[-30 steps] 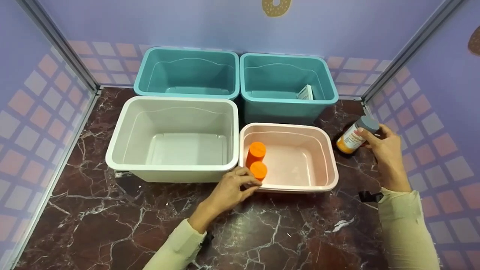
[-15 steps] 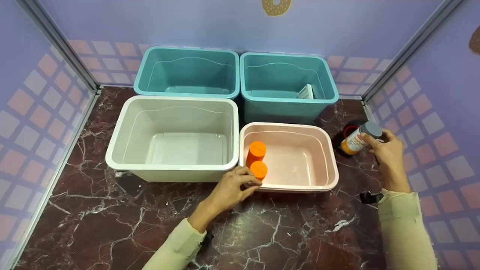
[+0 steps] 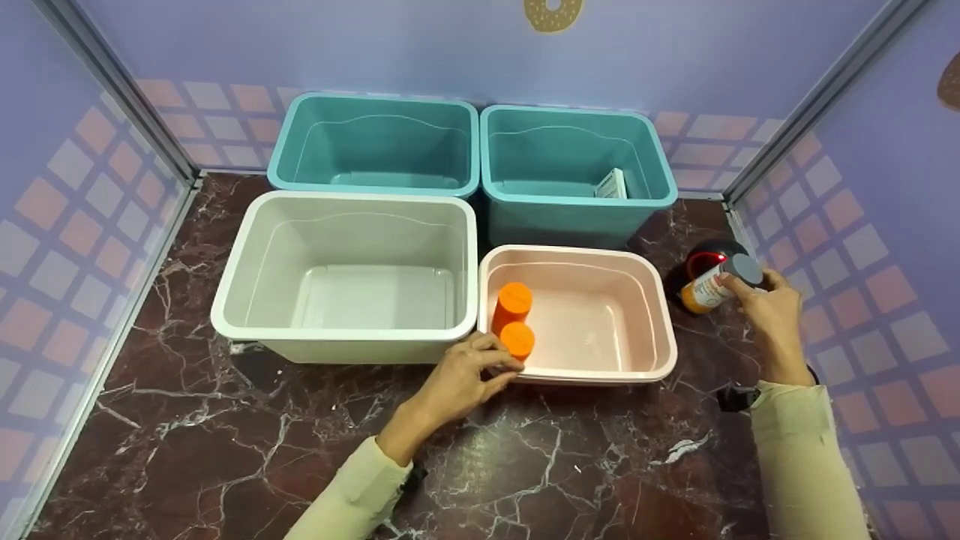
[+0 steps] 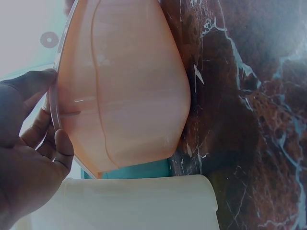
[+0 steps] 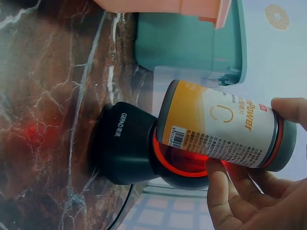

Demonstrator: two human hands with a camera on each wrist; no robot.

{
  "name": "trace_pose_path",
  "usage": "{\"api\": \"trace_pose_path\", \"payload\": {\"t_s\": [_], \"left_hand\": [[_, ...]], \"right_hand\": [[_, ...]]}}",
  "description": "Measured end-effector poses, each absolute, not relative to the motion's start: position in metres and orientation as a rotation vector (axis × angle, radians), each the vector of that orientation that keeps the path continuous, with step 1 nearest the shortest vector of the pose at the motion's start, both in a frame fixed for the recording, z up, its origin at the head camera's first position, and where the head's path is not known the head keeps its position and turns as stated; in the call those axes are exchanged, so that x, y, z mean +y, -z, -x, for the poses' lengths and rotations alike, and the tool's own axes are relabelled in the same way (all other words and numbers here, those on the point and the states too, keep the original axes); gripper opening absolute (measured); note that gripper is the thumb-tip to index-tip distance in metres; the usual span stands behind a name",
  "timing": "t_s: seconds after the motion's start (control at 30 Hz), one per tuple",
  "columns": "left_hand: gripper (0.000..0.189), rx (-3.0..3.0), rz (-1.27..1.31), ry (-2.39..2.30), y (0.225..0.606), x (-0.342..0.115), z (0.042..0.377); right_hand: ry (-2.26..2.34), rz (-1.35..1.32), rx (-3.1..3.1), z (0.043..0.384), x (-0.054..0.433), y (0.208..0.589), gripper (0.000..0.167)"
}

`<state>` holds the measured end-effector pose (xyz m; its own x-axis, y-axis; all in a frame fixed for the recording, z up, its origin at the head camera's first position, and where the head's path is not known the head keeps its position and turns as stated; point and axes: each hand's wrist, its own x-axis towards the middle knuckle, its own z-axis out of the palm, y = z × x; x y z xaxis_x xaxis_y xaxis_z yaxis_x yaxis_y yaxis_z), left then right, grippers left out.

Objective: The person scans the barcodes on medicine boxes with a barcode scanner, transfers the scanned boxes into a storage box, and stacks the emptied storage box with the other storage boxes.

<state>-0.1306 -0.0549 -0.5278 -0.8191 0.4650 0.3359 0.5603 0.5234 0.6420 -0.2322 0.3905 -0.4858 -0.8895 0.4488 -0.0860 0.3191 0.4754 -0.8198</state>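
Note:
In the head view my left hand [image 3: 457,379] is at the near left corner of a pink bin [image 3: 600,375]. Its thumb and fingers pinch the bin's rim [image 4: 54,103] in the left wrist view. Far to the right, my right hand [image 3: 774,322] grips a supplement bottle [image 3: 703,291] by its grey lid end. The bottle is tilted, with a white and orange label and a barcode [image 5: 177,138] facing the camera in the right wrist view. Beside it stands a black desktop barcode scanner [image 5: 127,143], its round window glowing red, partly hidden by the bottle.
Two orange-topped containers [image 3: 514,300] stand in the pink bin's left end. Left of it is a white bin [image 3: 345,334]. Two teal bins [image 3: 375,187] line the back wall; the right one holds a small white box [image 3: 612,185]. A cable [image 5: 122,208] leaves the scanner.
My right hand has shifted the bottle slightly right and toward me, tilting it further. More of the scanner shows, and its window has lit brighter red. The left hand has stayed still.

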Motion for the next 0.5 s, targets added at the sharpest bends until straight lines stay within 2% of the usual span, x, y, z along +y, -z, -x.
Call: {"api": "trace_pose_path", "payload": {"t_s": [0.17, 0.5], "left_hand": [[0.012, -2.622, 0.896, 1.179, 0.529, -0.055, 0.130], [0.012, -2.609, 0.902, 1.176, 0.529, -0.054, 0.131]], "right_hand": [[-1.335, 0.708, -2.616, 0.230, 0.393, 0.491, 0.061], [-1.406, 0.730, -2.554, 0.227, 0.395, 0.500, 0.064]]}}
